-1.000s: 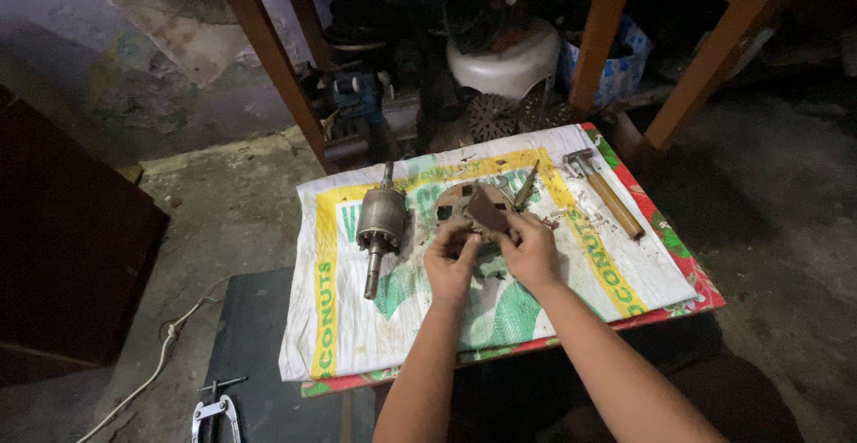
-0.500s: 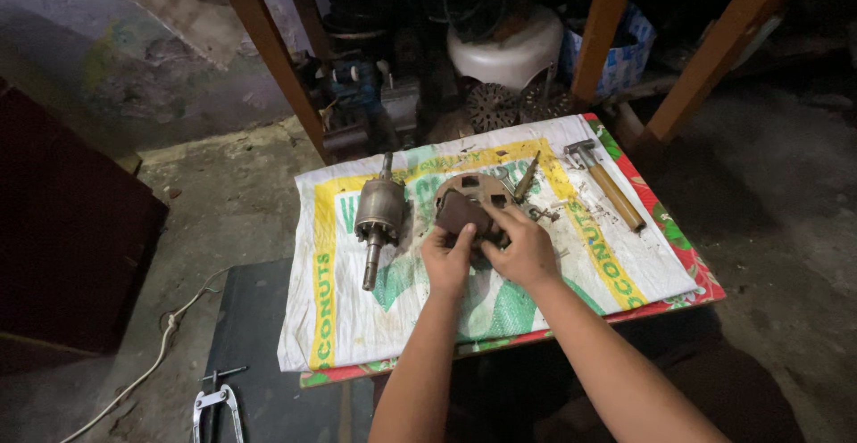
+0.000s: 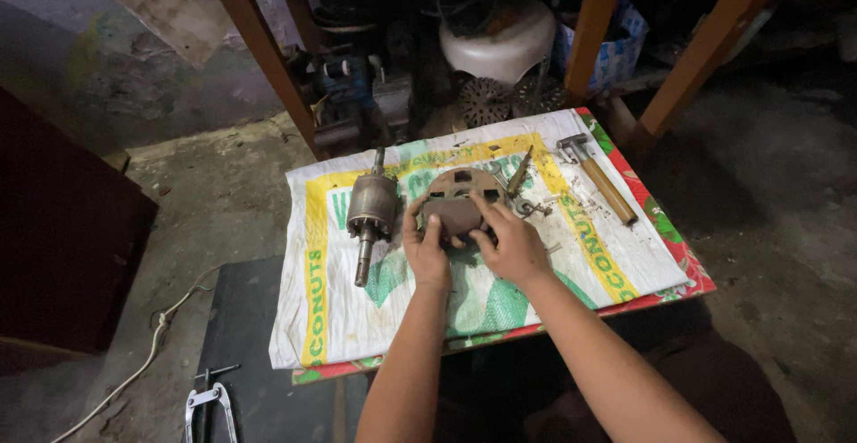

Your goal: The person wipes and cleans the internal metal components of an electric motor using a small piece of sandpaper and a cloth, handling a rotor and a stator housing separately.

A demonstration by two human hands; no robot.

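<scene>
- Both hands meet at the middle of the work surface: the left hand and the right hand each grasp a round, rust-brown motor end cover lying on a printed woven sack spread as a mat.
- Left hand's thumb and fingers curl over the cover's near-left edge; the right hand's fingers reach across its near-right edge, with a fingertip pressing toward the domed centre. Neither hand is clenched into a fist or let go.
- Forearms come in from the bottom of the view and converge, wrists roughly level, palms facing down and slightly inward.
- As a judgement, the motor is already apart: the armature with its shaft lies by itself just left of the left hand, separated from the cover and not touching it.
- What is left cannot be read with certainty; the cover is on the sack rather than mounted on anything, so it looks like a mid-way stage.
- A screwdriver-like tool rests just beyond the cover, small metal fittings beside it, and a hammer with a wooden handle lies well to the right, untouched.
- A puller-type tool sits on the dark floor board at lower left.
</scene>
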